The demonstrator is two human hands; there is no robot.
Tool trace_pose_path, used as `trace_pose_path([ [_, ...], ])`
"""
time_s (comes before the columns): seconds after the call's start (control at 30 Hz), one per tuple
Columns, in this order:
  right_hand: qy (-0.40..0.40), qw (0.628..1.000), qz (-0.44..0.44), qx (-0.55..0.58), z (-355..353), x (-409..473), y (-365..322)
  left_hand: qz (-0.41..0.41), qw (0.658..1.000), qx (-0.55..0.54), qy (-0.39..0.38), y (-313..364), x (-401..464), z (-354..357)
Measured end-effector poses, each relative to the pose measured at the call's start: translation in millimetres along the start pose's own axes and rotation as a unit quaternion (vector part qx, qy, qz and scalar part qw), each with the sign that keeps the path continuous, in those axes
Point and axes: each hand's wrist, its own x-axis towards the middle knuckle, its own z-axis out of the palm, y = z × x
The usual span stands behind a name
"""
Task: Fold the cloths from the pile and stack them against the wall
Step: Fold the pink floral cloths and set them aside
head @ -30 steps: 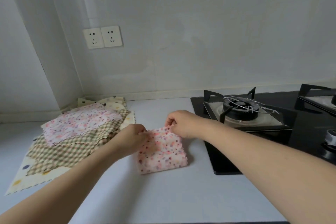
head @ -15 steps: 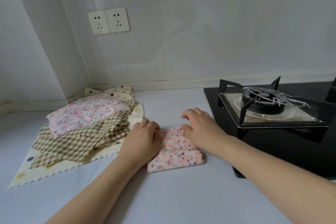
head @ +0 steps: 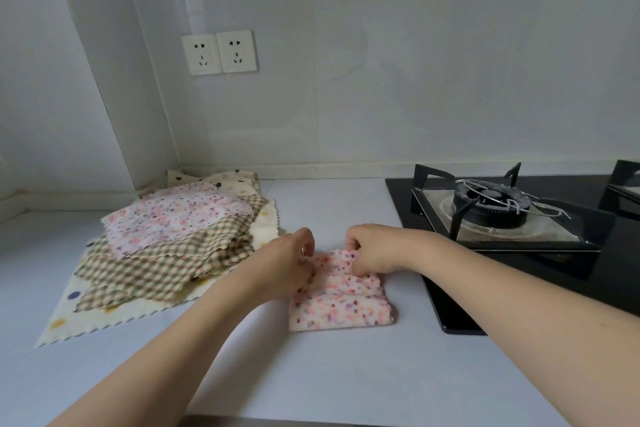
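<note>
Hands went from flat to pinching | left hand (head: 292, 262); right hand (head: 372, 248) pinch one folded cloth (head: 341, 302) | one pile (head: 173, 239)

You are looking through one head-worn wide-angle camera, facing forward and down over the countertop (head: 346, 374) toward the back wall (head: 415, 62), sitting close enough that both forearms are filling the lower frame.
</note>
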Motion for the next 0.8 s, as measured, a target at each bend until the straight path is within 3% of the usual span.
trace_pose_path([
  [0.23,0.023,0.999,-0.024,0.023,-1,0,7,0.008,1.0,-0.014,0.017,-10,5,-4],
  [0.37,0.044,0.999,-0.025,0.003,1,-4,9,0.079,0.993,0.061,0.066,-5,0,-7],
  [0.5,0.064,0.996,-0.053,0.021,2,-7,10,0.121,0.986,0.064,0.098,1,-4,-12],
  [0.63,0.104,0.99,-0.099,0.007,-1,-9,10,0.093,0.991,-0.08,0.052,8,-11,-24],
  [0.8,0.086,0.99,-0.111,0.003,-8,-19,8,0.093,0.976,-0.193,-0.034,13,-17,-28],
])
